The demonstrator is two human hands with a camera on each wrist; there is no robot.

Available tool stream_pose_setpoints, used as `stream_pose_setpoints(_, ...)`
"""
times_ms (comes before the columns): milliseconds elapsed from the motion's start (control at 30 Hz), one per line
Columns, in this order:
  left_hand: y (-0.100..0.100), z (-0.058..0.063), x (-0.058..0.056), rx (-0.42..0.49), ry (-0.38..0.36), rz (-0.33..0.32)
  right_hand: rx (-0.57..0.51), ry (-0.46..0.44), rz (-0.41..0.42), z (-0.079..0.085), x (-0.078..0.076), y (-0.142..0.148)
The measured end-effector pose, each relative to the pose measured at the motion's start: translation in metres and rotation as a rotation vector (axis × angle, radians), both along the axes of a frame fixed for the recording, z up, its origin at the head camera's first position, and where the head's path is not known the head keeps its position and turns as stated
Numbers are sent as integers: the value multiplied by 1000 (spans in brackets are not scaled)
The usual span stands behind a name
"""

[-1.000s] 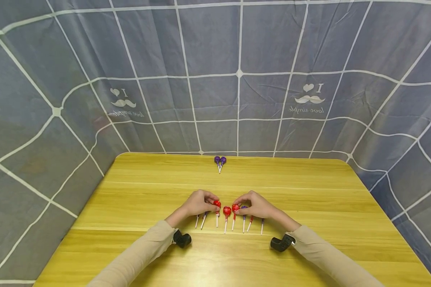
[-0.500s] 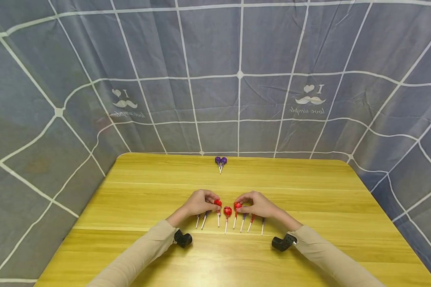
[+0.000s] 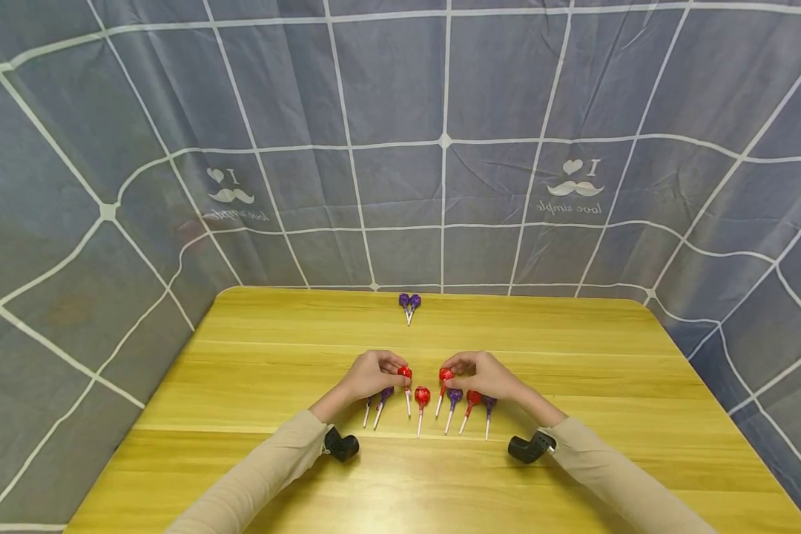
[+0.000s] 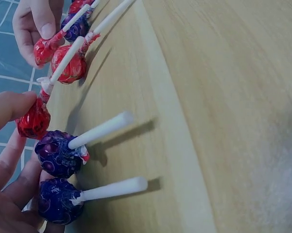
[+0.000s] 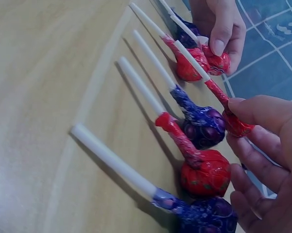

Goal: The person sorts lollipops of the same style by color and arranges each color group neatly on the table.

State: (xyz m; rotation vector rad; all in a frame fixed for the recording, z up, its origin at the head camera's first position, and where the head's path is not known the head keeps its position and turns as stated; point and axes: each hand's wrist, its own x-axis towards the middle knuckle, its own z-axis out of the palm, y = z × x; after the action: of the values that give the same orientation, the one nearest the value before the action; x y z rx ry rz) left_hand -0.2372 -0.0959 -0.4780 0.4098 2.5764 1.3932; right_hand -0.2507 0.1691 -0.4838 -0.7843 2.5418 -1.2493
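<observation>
My left hand (image 3: 372, 374) pinches a red-wrapped lollipop (image 4: 35, 120) by its candy head, stick toward me. Below that hand lie two purple lollipops (image 4: 59, 153), close to its lower fingers in the left wrist view. In my right hand (image 3: 486, 376), thumb and fingers pinch another red lollipop (image 5: 237, 122) by the head. Between the hands a third red lollipop (image 3: 423, 397) lies on the table. Nearest the right hand are a purple lollipop (image 5: 204, 127), a red lollipop (image 5: 205, 174) and a further purple lollipop (image 5: 211, 216), side by side with sticks toward me.
Two purple lollipops (image 3: 410, 301) with crossed sticks lie near the far edge of the wooden table (image 3: 294, 319). A grey cloth (image 3: 394, 185) with white lines hangs behind and along both sides. Each wrist carries a black camera (image 3: 340, 445).
Both hands have moved slightly away from me with their red lollipops, the right one also rightward. More of the purple and red heads beside the right hand now shows.
</observation>
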Motion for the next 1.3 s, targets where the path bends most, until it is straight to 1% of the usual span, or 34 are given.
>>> stream_pose_setpoints(67, 0, 0, -1, 12, -7, 11, -5, 2, -8, 2, -2, 1)
stream_pose_setpoints(167, -1, 1, -2, 32, 3, 16, -3, 3, -26, 5, -4, 2)
stream_pose_setpoints(267, -4, 2, -3, 70, 37, 12, -7, -9, -39, 6, -6, 2)
stream_pose_setpoints(300, -6, 3, -4, 78, 67, 3, -11, -11, -42, 7, -7, 2)
stream_pose_setpoints(400, -8, 5, -6, 105, 95, 10, -21, -12, -48, 8, -11, 2)
stream_pose_setpoints(467, -8, 6, -9, 103, 82, 27, -24, -11, -51, 7, -15, 2)
stream_pose_setpoints(533, -7, 6, -12, 91, 43, 59, -21, -8, -58, 8, -19, 2)
stream_pose_setpoints(633, -6, 6, -17, 67, 13, 88, -27, -13, -70, 8, -25, 0)
stream_pose_setpoints(800, -5, 8, -23, 60, 16, 134, -27, -6, -94, 14, -32, -7)
stream_pose_setpoints(967, -5, 9, -30, 66, 18, 145, -28, -19, -105, 18, -38, -15)
stream_pose_setpoints(1100, -6, 9, -37, 73, 21, 144, -48, -33, -93, 19, -46, -20)
stream_pose_setpoints(1300, -7, 9, -47, 72, 44, 138, -63, -47, -106, 19, -59, -30)
